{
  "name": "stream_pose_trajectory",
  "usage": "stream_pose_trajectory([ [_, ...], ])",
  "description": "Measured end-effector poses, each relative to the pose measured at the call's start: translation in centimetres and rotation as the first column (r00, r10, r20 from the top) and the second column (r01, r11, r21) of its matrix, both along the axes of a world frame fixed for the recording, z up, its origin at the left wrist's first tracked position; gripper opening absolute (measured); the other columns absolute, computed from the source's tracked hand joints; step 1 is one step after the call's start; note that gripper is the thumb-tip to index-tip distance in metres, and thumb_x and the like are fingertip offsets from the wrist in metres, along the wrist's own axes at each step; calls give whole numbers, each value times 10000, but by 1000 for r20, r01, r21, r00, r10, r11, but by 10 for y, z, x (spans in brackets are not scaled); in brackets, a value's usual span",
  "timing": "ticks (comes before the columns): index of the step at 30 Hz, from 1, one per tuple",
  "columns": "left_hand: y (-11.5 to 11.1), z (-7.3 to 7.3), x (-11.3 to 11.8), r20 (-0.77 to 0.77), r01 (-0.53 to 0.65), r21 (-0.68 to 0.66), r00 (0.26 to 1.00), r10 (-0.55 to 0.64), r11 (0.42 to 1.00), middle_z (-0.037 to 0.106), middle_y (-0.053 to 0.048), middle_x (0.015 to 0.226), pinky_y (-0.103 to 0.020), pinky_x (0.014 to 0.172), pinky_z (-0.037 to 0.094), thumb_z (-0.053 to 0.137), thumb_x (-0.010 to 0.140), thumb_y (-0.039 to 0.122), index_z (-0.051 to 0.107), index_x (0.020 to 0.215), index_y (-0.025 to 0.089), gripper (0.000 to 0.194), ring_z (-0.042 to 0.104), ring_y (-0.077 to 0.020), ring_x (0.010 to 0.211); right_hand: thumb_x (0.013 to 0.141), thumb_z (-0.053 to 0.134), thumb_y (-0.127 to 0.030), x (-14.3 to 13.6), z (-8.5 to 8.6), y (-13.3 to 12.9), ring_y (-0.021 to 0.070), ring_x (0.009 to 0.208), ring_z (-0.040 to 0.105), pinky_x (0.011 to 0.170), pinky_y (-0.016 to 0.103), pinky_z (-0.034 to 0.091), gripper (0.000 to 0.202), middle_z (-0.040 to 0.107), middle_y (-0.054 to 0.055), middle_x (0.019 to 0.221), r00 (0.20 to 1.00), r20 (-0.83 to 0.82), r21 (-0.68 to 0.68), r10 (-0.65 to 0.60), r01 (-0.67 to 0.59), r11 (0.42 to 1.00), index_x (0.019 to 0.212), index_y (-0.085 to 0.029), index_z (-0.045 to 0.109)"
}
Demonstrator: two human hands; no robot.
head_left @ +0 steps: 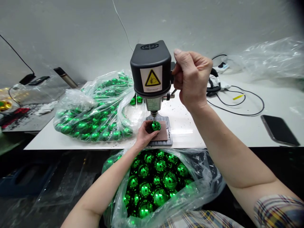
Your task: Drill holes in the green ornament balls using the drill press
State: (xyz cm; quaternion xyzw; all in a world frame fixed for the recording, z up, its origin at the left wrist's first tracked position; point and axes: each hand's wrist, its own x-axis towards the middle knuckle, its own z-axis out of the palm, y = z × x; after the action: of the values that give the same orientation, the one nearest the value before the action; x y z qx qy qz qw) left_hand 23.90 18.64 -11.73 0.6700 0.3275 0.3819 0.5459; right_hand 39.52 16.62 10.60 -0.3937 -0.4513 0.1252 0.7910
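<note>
The left hand (pixel 144 135) reaches over the front edge of the white surface (pixel 187 136), its grip drawn in around a small shiny green ball (pixel 156 126), thumb on the near side and fingers on the far left side. The ball rests on a brown pad (pixel 163 135), set on the grey base plate (pixel 170 126) of a bench drill (pixel 150 69), directly below the bit. Whether the tip has entered the ball is too small to tell. The base plate's near side lies just inside the front edge.

The right hand (pixel 193 76) is raised beside the black drill head, its grip curled tight on the lever (pixel 175 92), most of which the fingers hide.

Left of the drill, a clear bag (pixel 82 98) full of green balls spreads almost to the front edge and crowds that side. Right of the base plate, a stretch of bare white gives room as far as the phone (pixel 280 129), which lies right at the front edge. Farther back runs a looped black cable (pixel 255 112). Below the edge, an open bag (pixel 201 186) of green balls sits against the person, between the forearms.
</note>
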Motion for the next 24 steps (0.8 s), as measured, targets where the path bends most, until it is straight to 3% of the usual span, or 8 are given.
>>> stream_pose_trajectory([
  [5, -2, -7, 1, 48, -8, -50, 999, 11, 999, 674, -103, 1102, -427, 983, 524, 866, 655, 314, 561, 1140, 168, 591, 657, -237, 1049, 914, 593, -122, -1, -3, -3, 46, 317, 224, 323, 255, 154, 443, 328, -76, 385, 1000, 0, 52, 29, -29, 998, 484, -192, 511],
  [9, 0, -12, 1, 48, -15, -41, 999, 17, 999, 676, -103, 1109, -442, 987, 528, 870, 653, 304, 564, 1144, 177, 592, 662, -240, 1047, 906, 653, -238, -1, -10, -6, 52, 347, 258, 351, 259, 190, 446, 351, -66, 408, 996, 87, 122, -9, -1, 993, 492, -202, 493],
  [13, -1, -13, 2, 50, -26, -44, 998, 28, 999, 682, -99, 1093, -446, 976, 537, 873, 648, 295, 564, 1136, 175, 590, 668, -237, 1025, 917, 648, -415, 0, -18, -10, 69, 403, 329, 399, 271, 270, 479, 430, -32, 472, 976, 188, 92, -110, 94, 991, 520, -204, 484],
  [20, -1, -14, 2, 75, -12, -32, 997, 14, 999, 680, -96, 1097, -440, 989, 531, 867, 659, 305, 564, 1139, 175, 582, 661, -239, 1044, 934, 607, -436, -6, -29, -22, 79, 413, 369, 409, 266, 289, 500, 408, -34, 467, 934, 271, 89, -232, 216, 972, 515, -210, 457],
  [24, -2, -13, 2, 71, 2, -27, 997, 0, 1000, 671, -101, 1126, -444, 1017, 515, 855, 678, 316, 559, 1148, 177, 573, 651, -240, 1074, 907, 632, -350, -12, -37, -33, 87, 387, 370, 404, 295, 274, 464, 429, -43, 439, 926, 276, 144, -256, 224, 964, 497, -226, 453],
])
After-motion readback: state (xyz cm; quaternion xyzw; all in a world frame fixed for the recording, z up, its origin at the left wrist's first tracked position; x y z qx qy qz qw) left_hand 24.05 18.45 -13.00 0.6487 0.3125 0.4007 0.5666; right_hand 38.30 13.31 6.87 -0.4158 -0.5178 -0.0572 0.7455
